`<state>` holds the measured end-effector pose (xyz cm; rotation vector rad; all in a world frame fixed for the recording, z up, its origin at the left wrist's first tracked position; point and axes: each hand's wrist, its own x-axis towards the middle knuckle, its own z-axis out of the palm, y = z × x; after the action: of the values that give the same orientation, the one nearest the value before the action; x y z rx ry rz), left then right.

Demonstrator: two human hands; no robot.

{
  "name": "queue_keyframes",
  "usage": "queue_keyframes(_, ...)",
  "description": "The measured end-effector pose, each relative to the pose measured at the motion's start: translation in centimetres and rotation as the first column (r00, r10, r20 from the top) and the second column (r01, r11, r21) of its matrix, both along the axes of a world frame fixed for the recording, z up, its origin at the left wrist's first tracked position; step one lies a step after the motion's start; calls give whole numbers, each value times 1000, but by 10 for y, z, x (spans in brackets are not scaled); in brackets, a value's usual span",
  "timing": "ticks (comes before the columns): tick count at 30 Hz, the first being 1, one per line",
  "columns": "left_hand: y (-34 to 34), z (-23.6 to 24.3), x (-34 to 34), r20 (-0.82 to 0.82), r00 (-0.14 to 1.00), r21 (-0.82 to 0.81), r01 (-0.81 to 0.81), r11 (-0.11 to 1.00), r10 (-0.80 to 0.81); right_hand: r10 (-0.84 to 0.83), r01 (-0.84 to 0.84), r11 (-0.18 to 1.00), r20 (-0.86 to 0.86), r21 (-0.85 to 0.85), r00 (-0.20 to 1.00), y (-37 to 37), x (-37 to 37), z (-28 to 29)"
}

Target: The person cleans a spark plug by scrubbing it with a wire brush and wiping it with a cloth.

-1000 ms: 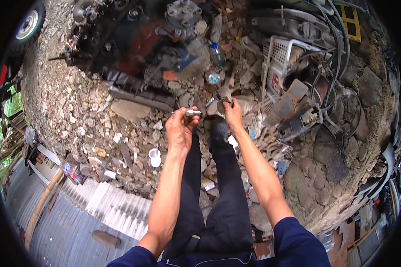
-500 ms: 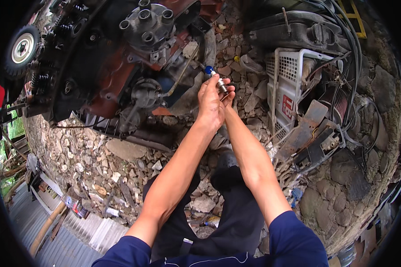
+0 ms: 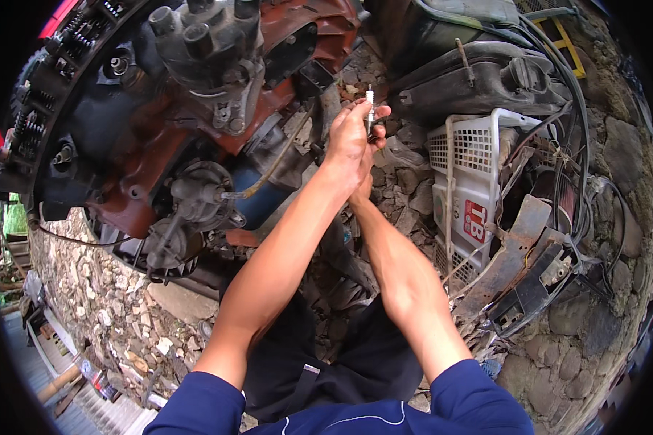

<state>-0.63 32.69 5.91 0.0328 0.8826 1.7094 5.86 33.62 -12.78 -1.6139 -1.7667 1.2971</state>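
Between the fingers of my left hand stands a spark plug, its white insulator and terminal pointing up and its metal body partly covered. The left thumb presses against it from the left. My right hand lies under and against the left one, mostly hidden, so its grip does not show. Left of my hands is a large engine in dull red and black. On it sit a grey distributor cap with several towers and a round metal pump with a yellowish hose.
To the right stands a white plastic crate with rusty metal plates and cables beside it. A black moulded tank-like part lies behind. Broken stones cover the ground at left; a stone wall edges the right.
The spark plug has gone from leaning left to nearly upright. Both hands have moved a little farther away from me. The view has shifted, so the engine appears larger and farther left.
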Motion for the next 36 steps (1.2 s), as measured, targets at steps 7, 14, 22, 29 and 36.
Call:
queue_keyframes(7,-46,0,-14,-34,980,18,199,980,-198,-316,339,939,-236,63,919,-30,12,95)
queue_keyframes(14,-93,-9,-25,-243,947,-84,195,977,-210,35,10,986,-261,168,965,-73,57,159)
queue_keyframes(22,-116,-37,-12,-442,876,-154,140,978,-195,248,-235,966,131,-103,960,-91,70,156)
queue_keyframes(29,-139,-56,-12,-360,909,-181,151,972,-208,333,-396,914,407,81,851,-100,87,159)
queue_keyframes(36,-145,-83,-5,-98,969,-225,201,953,-227,295,-537,818,649,208,701,-102,105,156)
